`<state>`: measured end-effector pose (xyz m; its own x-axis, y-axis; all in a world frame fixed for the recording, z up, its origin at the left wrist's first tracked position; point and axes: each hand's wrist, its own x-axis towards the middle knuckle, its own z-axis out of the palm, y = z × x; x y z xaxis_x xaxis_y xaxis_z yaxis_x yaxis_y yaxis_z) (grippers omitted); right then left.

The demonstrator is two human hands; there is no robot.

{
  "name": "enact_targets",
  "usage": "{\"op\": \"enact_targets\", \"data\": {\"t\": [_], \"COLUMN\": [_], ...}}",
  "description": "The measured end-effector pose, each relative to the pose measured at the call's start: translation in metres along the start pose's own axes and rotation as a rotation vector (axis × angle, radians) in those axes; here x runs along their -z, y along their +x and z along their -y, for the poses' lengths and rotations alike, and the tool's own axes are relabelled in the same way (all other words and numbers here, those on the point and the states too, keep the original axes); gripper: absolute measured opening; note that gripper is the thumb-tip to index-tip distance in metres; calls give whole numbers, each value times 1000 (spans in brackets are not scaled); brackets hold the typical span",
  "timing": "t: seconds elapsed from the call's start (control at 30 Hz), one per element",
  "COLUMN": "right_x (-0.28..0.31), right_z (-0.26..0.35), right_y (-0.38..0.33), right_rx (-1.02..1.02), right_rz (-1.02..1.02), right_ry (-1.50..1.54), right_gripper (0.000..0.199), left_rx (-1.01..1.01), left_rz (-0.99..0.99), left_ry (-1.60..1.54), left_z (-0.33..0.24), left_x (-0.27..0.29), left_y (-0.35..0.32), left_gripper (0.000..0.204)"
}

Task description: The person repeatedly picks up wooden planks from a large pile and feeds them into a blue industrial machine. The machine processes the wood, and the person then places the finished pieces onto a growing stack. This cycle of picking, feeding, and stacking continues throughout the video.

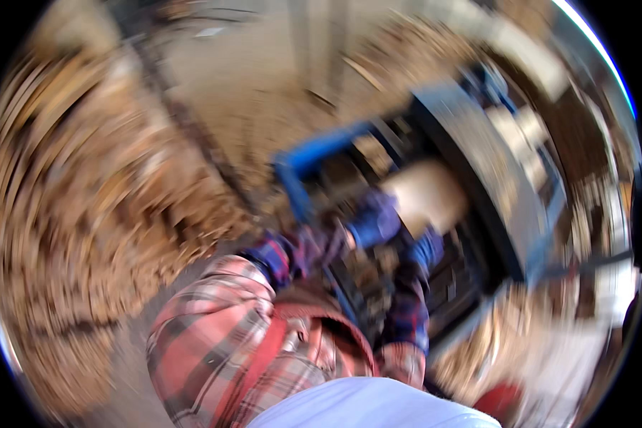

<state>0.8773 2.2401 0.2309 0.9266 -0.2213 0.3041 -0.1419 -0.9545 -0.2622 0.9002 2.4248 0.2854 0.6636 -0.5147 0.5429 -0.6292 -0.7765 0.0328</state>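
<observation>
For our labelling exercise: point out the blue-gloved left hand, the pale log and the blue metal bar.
left hand [374,220], head view, back of the glove.
pale log [428,192], head view, its bare side.
blue metal bar [321,148], head view, mid-length.

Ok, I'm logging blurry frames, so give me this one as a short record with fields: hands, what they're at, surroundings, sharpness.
left hand: blue-gloved left hand, at a pale wood block; grip unclear
right hand: blue-gloved right hand, near the dark machine; grip unclear
clothing: plaid sleeves
surroundings: blue frame, wood pieces piled at left
sharpness: heavy motion blur
</observation>
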Motion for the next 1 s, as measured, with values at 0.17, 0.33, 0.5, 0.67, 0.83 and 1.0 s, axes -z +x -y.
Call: {"op": "enact_targets", "data": {"t": [0.17,0.33,0.5,0.67,0.83,1.0], "right_x": [-24,-36,9,116,215,309], "right_z": [96,241,343,440,526,597], "right_y": [39,-68,-193,-312,-398,-433], "right_rx": [223,772,1071,1200,1410,1534], "right_rz": [-127,-8,42,24,-37,-216], "right_ry": [82,573,588,842,1066,1186], "right_gripper": [66,51,60,60,61,59], "left_rx": [445,618,676,867,1078,940], "left_rz": [-360,-491,-438,-433,-485,-483], "left_ry": [-201,-4,152,357,540,879], "left_z": [31,60,28,-33,-85,-73], "left_x": [61,152,302,413,555,694], "left_y": [-92,-179,-301,-491,-604,-643], "left_gripper": [23,26,35,35,47,70]}}
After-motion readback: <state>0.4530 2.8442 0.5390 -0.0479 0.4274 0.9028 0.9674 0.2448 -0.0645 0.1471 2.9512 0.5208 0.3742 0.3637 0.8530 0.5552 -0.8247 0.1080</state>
